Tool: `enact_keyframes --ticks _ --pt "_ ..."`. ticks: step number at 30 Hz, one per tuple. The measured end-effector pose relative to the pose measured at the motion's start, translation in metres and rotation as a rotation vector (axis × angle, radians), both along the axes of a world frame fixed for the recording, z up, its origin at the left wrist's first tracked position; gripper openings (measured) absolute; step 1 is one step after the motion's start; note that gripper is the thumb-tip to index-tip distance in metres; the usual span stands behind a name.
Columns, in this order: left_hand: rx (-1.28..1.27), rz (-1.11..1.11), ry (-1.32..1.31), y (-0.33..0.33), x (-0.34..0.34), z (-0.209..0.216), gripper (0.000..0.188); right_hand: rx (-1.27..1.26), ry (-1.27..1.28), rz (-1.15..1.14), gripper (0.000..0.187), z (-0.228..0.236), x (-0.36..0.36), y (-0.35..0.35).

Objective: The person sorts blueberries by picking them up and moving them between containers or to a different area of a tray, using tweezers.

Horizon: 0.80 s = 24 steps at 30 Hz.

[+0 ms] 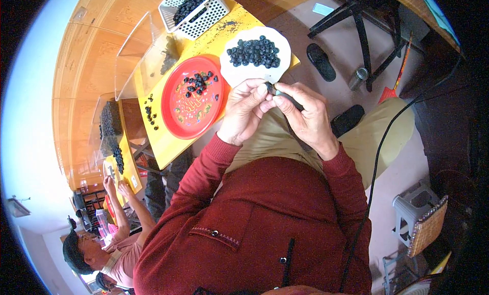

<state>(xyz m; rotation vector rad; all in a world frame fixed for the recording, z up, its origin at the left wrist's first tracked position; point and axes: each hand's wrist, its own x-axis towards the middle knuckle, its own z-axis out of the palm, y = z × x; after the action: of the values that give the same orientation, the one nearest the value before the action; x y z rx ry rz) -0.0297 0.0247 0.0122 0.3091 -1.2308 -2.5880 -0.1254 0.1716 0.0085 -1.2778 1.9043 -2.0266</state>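
Over my lap, the fingertips of my left hand [243,110] pinch a small black round piece [269,87]. My right hand [309,117] closes around a slim dark-handled tool [291,98], its tip against or very near the piece; the exact contact is too small to tell. Just beyond my hands, a white scalloped plate [243,77] carries a heap of similar black bead-like pieces [254,51]. To its left, a red patterned plate [175,123] holds a looser cluster of them [197,83]. Both plates rest on a yellow tabletop [165,151].
A white perforated basket [210,21] full of black pieces stands at the far end. Clear panels [133,66] edge the table's left. A co-worker [122,246] works at lower left. A black cable [379,157] hangs at right, near a grey stool [410,208] and slippers [321,62].
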Motion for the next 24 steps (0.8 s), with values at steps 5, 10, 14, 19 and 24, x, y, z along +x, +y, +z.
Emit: enact_keyframes --ticks 5,10,14,19,24 --pt "-0.007 0.028 -0.034 0.005 0.000 0.004 0.017 -0.015 -0.004 -0.003 0.021 0.003 0.001 0.002" --pt "-0.014 0.027 -0.020 0.006 0.001 0.003 0.017 -0.004 -0.005 -0.002 0.021 0.003 0.001 0.004" --pt "-0.033 0.031 -0.015 0.010 0.002 0.008 0.016 -0.007 -0.012 0.017 0.020 0.003 0.000 0.007" --pt "-0.072 -0.042 0.056 0.019 0.010 0.024 0.014 0.038 -0.176 -0.046 0.025 -0.006 -0.009 0.011" --pt "-0.071 -0.026 0.040 0.014 0.010 0.023 0.015 -0.033 -0.263 0.009 0.027 0.008 -0.003 0.016"
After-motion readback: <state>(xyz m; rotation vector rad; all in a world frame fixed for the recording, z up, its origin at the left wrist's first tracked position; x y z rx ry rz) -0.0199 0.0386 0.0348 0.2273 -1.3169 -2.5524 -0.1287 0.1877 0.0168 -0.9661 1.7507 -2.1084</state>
